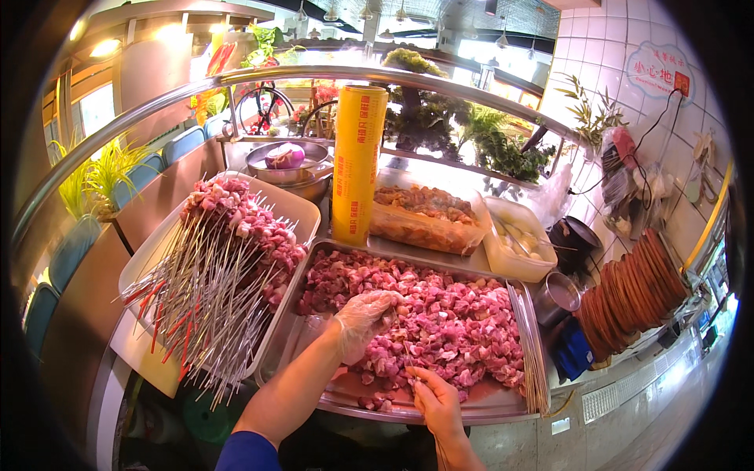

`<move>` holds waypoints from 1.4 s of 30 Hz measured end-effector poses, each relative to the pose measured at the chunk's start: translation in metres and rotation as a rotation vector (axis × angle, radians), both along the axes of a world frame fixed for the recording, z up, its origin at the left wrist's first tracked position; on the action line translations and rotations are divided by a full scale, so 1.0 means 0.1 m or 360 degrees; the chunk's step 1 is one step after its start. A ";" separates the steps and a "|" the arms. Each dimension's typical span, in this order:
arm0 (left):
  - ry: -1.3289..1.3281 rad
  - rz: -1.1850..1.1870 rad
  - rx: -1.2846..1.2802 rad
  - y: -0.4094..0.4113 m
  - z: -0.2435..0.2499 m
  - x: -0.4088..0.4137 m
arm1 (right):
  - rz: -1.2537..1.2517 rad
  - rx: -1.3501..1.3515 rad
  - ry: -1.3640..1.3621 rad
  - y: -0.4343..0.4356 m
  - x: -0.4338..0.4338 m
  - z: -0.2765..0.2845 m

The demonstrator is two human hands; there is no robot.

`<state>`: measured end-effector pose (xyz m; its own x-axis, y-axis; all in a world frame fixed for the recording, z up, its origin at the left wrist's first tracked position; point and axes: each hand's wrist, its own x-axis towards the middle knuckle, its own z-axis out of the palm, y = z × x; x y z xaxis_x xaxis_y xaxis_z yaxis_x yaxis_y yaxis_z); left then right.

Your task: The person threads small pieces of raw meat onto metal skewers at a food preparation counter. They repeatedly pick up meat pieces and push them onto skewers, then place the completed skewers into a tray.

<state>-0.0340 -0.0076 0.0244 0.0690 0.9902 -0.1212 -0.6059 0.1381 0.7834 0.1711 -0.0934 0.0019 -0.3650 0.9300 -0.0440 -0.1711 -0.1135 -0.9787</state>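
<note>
My left hand [362,324], in a clear plastic glove, is over a metal tray [495,406] spread with cubed raw meat [453,318]. Its fingers are pinched on what looks like a piece of meat, mostly hidden by the glove. Bare, my right hand [437,403] grips a thin metal skewer [409,347] near the tray's front edge. The skewer slants up towards my left fingertips. Along the tray's right side lies a bundle of metal skewers [527,353]. A pale plastic tray [303,215] on the left holds many loaded meat skewers [235,253], some with red handles.
Behind the meat tray stand a yellow cling film roll [356,171], a container of marinated meat [421,235] and a tub [524,268] with pale pieces in liquid. An onion [285,156] sits in a steel bowl [254,159]. A metal rail [330,72] arches behind; a steel cup [556,297] stands right.
</note>
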 end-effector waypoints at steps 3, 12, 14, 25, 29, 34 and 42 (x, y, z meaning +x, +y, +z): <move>-0.0015 -0.0037 0.0006 0.01 -0.03 0.00 | 0.0004 -0.0023 0.0013 0.00 0.00 0.01; -0.0143 -0.0025 -0.0026 0.03 -0.03 -0.02 | -0.0027 0.0008 -0.0046 0.00 0.00 -0.01; -0.0184 0.0107 -0.0045 0.07 -0.07 -0.04 | -0.0040 0.0029 -0.0078 -0.01 -0.01 -0.02; 0.0162 0.0184 0.0102 -0.01 -0.01 0.08 | -0.0042 0.0092 -0.0201 0.00 -0.03 -0.02; 0.0078 0.0209 0.0098 0.02 -0.11 0.13 | -0.0065 0.0174 -0.0226 0.01 -0.04 -0.03; -0.0129 0.0176 0.0037 0.03 -0.13 0.18 | -0.0133 0.0233 -0.0289 0.00 -0.05 -0.08; -0.0307 0.0072 -0.0033 -0.05 -0.06 0.20 | -0.0242 0.0542 -0.0466 -0.02 -0.05 -0.10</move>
